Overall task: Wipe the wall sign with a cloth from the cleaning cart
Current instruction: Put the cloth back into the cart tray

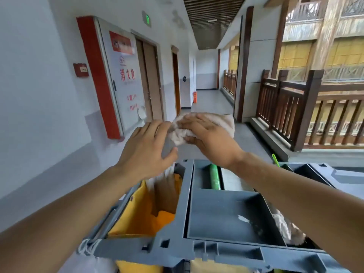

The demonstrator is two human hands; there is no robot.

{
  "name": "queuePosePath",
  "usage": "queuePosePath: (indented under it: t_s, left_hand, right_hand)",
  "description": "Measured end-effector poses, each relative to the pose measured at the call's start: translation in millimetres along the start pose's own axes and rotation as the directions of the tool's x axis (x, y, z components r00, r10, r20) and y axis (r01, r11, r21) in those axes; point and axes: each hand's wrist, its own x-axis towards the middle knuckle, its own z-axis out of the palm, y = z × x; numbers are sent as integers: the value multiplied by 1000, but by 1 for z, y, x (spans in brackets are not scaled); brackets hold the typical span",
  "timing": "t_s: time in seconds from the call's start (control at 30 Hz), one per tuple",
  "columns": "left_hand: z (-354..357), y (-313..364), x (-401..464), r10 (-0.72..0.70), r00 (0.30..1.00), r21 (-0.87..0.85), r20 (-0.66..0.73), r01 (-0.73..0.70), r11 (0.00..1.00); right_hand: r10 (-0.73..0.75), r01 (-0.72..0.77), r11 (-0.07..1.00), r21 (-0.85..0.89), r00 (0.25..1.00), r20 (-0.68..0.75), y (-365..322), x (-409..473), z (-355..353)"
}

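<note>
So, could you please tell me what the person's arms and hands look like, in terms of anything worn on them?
Both arms are bare from the frame's edge to the fingers: no sleeves show on either forearm. The left hand and the right hand wear no gloves, and no watch, bracelet or ring is visible on the wrists or fingers. Fingers are slightly blurred, so a thin ring cannot be ruled out.

Beige cloth [206, 123], grey cart [226, 251], yellow bag [137, 213].
</note>
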Motion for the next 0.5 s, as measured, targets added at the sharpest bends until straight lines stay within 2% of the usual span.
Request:
queuePosePath:
  t_s: [0.13, 0.27, 0.37, 0.5]
  left_hand:
    - [99, 40, 17, -24, 995, -129, 99, 37, 991]
    - [186, 71, 11, -118, 963, -250, 244, 180, 951]
    - [239, 88, -11, -124, 908, -298, 401, 257, 919]
    - [287, 99, -43, -90, 827, -393, 555, 356, 848]
  right_hand:
    - [134, -135, 990, 27, 990, 53, 70, -65, 41]
    - [335, -345, 932, 110, 937, 101, 109, -138, 87]
    - [512, -527, 830, 180, 850, 127, 114, -188, 121]
    - [738, -757, 613, 225, 651, 177, 107, -228, 155]
